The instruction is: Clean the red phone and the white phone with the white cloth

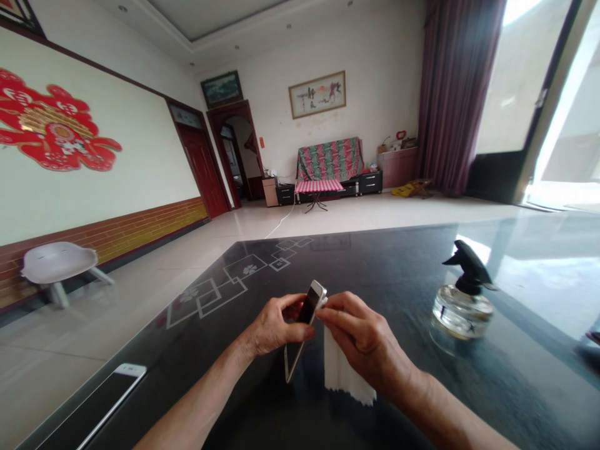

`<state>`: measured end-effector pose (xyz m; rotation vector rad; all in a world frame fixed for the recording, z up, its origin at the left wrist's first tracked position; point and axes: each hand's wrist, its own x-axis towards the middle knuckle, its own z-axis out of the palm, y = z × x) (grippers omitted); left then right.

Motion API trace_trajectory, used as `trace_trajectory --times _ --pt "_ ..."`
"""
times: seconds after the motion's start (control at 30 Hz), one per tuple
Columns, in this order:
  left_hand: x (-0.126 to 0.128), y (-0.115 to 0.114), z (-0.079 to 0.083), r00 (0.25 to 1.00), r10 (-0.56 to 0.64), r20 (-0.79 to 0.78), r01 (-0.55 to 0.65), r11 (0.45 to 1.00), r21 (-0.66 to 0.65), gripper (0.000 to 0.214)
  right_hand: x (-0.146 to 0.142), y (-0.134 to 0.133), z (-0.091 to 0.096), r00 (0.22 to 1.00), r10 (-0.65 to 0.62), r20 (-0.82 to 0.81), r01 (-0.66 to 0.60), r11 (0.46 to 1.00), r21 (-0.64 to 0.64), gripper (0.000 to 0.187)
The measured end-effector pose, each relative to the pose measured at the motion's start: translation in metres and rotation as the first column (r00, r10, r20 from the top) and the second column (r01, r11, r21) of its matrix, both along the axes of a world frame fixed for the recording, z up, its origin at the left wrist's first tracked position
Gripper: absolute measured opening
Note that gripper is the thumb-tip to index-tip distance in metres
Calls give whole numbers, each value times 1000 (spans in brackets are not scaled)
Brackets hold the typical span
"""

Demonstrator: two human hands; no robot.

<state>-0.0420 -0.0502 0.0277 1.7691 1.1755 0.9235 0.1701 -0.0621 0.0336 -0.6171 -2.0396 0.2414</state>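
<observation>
My left hand (pixel 274 325) is closed round a white-edged smartphone (pixel 302 328), held upright on its edge above the black glass table (pixel 398 262). My right hand (pixel 360 337) pinches a white cloth (pixel 344 375) against the phone's top corner; the cloth hangs down under that hand to the tabletop. The phone's dark screen faces left towards my left hand.
A clear spray bottle (pixel 463 300) with a black trigger head stands on the table to the right. A second phone (pixel 94 406) lies flat near the table's front left edge. A white plastic chair (pixel 59 262) stands by the left wall; a covered sofa (pixel 330 162) is far back.
</observation>
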Motion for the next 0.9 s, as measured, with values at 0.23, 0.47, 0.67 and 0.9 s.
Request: trace_trajectory --times 0.23,0.47,0.67,0.9 --pt "-2 -4 9 996 16 -84 -15 1000 5 50 4 8 -15 987 -47 151 48 999 -6 23" --pt "-1 -5 11 793 211 -571 -160 977 139 34 10 19 -17 982 -188 -6 188 982 -16 18" --pt "9 -8 4 684 267 -679 -176 964 201 38 7 23 -30 982 -147 118 160 981 -112 20" --pt "14 -12 -3 524 298 -798 -163 954 250 54 16 31 -34 964 -197 176 215 972 -90 21"
